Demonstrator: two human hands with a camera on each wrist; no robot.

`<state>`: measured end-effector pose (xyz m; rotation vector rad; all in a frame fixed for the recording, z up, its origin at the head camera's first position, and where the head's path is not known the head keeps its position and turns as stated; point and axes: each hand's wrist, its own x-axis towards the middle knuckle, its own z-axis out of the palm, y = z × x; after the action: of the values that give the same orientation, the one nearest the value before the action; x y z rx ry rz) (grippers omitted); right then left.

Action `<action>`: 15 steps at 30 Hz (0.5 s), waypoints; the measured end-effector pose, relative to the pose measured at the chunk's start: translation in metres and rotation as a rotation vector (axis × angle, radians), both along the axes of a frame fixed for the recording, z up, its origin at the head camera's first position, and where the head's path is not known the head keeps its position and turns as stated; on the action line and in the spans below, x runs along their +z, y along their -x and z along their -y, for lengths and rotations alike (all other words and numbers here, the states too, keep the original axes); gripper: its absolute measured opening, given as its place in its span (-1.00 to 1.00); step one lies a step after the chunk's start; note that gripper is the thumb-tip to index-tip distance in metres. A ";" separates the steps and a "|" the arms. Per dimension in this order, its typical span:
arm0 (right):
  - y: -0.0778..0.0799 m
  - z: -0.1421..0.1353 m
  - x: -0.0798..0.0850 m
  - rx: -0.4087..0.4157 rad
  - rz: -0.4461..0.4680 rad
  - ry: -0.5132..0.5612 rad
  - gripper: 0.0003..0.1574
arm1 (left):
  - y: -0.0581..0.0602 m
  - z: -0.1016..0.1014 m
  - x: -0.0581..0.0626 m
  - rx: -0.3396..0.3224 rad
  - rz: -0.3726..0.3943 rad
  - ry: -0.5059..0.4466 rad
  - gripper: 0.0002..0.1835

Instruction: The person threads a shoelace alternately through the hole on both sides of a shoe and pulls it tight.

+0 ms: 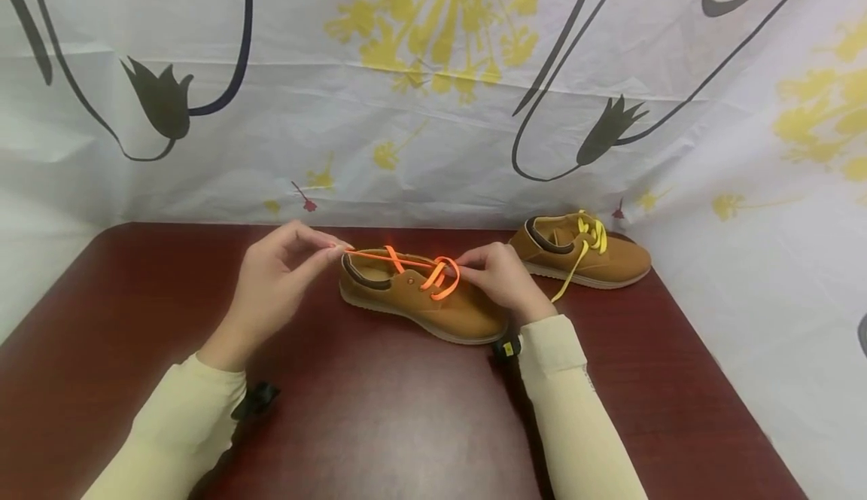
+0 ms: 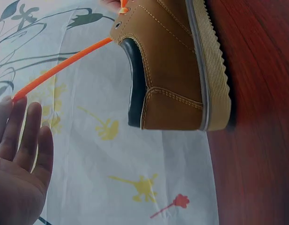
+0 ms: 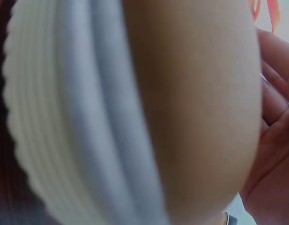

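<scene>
A tan leather shoe (image 1: 467,315) with an orange shoelace (image 1: 379,257) stands on the table, heel left and toe right. Between thumb and forefinger my left hand (image 1: 278,270) pinches one stretch of that lace, drawn taut above the shoe opening. The left wrist view shows this strand running straight from the fingertips (image 2: 20,101) to the eyelets. At the front of the lacing, my right hand (image 1: 501,278) pinches the lace beside an orange loop. In the right wrist view the blurred toe hides part of the right hand (image 3: 275,136).
A second tan shoe (image 1: 616,263) with a yellow lace (image 1: 576,270) stands at the back right of the dark red table (image 1: 379,410). Its loose lace end hangs toward my right wrist. A white patterned sheet (image 1: 271,108) hangs behind the table and along its sides.
</scene>
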<state>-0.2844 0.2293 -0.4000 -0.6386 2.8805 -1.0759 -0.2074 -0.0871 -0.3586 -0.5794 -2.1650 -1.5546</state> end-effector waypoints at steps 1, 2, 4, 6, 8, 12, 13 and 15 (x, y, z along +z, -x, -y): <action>0.000 0.000 0.000 -0.003 -0.002 0.001 -0.89 | -0.001 0.002 -0.001 0.008 0.004 0.002 -0.94; 0.000 0.000 0.000 -0.005 -0.001 0.003 -0.89 | -0.001 0.004 -0.001 0.016 0.008 0.005 -0.93; 0.000 0.000 -0.001 -0.007 0.000 0.008 -0.89 | -0.003 0.007 -0.003 0.034 0.010 0.021 -0.93; 0.001 -0.001 -0.002 -0.004 -0.003 0.009 -0.89 | -0.004 0.012 -0.004 0.055 0.009 0.036 -0.92; 0.001 -0.001 -0.003 0.001 -0.003 0.014 -0.89 | -0.007 0.016 -0.005 0.085 0.008 0.046 -0.92; 0.002 -0.002 -0.004 0.012 -0.012 0.023 -0.89 | -0.011 0.025 -0.006 0.122 0.005 0.034 -0.91; 0.002 -0.002 -0.005 0.013 -0.016 0.024 -0.89 | -0.012 0.026 -0.005 0.123 0.002 0.025 -0.90; 0.002 -0.002 -0.005 0.015 -0.021 0.027 -0.89 | -0.014 0.029 -0.004 0.125 -0.005 0.012 -0.89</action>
<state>-0.2861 0.2315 -0.4047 -0.6754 2.8784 -1.1142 -0.1938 -0.1160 -0.3629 -0.4421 -2.1637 -1.4737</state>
